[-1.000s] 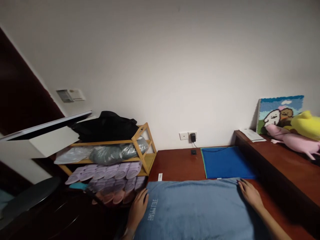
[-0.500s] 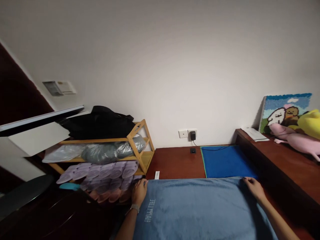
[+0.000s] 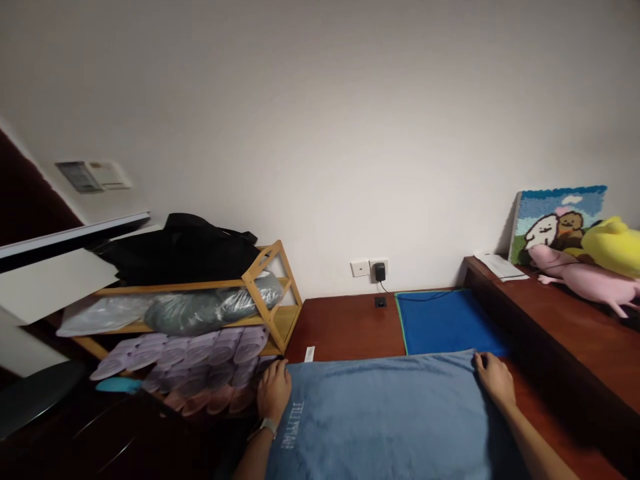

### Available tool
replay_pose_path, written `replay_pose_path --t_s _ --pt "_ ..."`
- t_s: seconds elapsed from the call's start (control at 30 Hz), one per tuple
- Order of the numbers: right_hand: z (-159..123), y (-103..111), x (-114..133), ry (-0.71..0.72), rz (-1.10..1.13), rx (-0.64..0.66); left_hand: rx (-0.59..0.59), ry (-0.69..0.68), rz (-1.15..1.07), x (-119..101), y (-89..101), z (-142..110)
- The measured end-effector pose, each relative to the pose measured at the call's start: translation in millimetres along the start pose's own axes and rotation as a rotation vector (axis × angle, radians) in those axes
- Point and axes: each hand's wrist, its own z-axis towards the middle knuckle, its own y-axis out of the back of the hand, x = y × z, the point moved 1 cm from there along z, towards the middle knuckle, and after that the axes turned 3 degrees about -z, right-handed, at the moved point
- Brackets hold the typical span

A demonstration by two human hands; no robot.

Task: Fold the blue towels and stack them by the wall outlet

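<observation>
Right hand [image 3: 496,381]: fingers curled in since earlier frame, at upper-right corner of blue-grey cloth [image 3: 390,413], lower centre of frame, below blue mat [image 3: 445,323]. Left hand [image 3: 274,388]: fingers bent at upper-left corner. Pinching: cannot tell.

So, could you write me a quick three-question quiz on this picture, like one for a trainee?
1. Which thing has the left hand at one far corner and the right hand at the other?
2. True or false: the wooden rack stands on the right hand's side of the scene.
3. What is the main colour of the green-edged mat?
A) yellow
B) blue
C) white

Key: 1. The grey-blue fabric with pale lettering. 2. False; it stands on the left hand's side. 3. B.
</observation>
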Motion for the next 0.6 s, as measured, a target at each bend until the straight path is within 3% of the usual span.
replay_pose_path --t_s 0.13,0.23,0.37,0.47,0.6 --pt "-1.9 2.2 2.9 0.014 -0.067 0.007 -0.004 -0.13 -0.062 9.0 5.0 -31.0" --pt "-1.3 3.9 4.2 -0.001 -0.071 0.007 0.05 -0.163 -0.118 33.7 5.0 -79.2" --pt "-2.9 8.3 7.6 -0.025 -0.068 0.03 0.115 -0.11 -0.185 63.6 7.0 -136.2" --pt "-4.4 11.3 9.4 -0.042 -0.059 0.047 0.098 -0.104 -0.233 70.0 12.6 -146.0" --pt "-3.7 10.2 7.6 -0.091 -0.027 0.066 -0.041 -0.153 -0.198 57.7 27.3 -127.8"
